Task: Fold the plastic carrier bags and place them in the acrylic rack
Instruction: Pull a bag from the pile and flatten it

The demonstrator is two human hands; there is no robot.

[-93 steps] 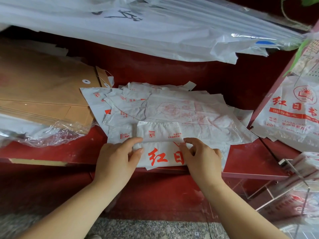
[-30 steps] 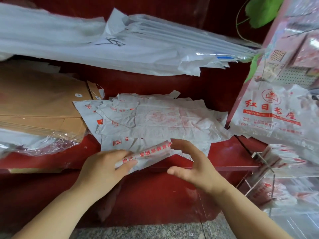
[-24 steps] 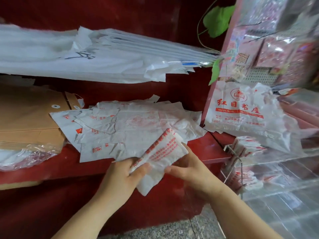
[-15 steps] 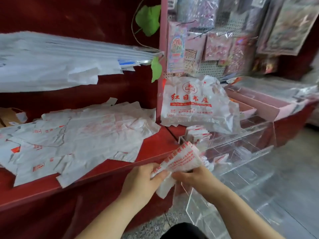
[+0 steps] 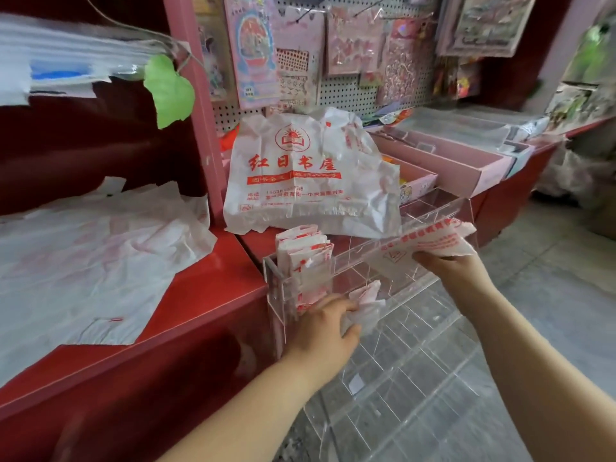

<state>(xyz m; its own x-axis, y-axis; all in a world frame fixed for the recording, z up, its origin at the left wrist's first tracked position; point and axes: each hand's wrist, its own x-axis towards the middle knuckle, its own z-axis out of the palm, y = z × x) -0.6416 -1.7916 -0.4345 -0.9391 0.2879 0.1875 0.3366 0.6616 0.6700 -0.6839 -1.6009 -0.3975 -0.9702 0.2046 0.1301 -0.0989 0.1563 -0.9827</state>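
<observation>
With the right hand [image 5: 448, 266] pinching the folded bag [image 5: 430, 241] at the acrylic rack's [image 5: 400, 355] top edge and the left hand [image 5: 325, 328] curled round a crumpled bag [image 5: 365, 306] at its front, the slippery fold may spring open or catch on its rim.

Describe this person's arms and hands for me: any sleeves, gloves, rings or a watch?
Both arms are bare as far up as the picture shows: there is no sleeve on the left forearm or the right forearm. The left hand and right hand wear no gloves. No watch, bracelet or ring shows on the wrists or the visible fingers.
</observation>
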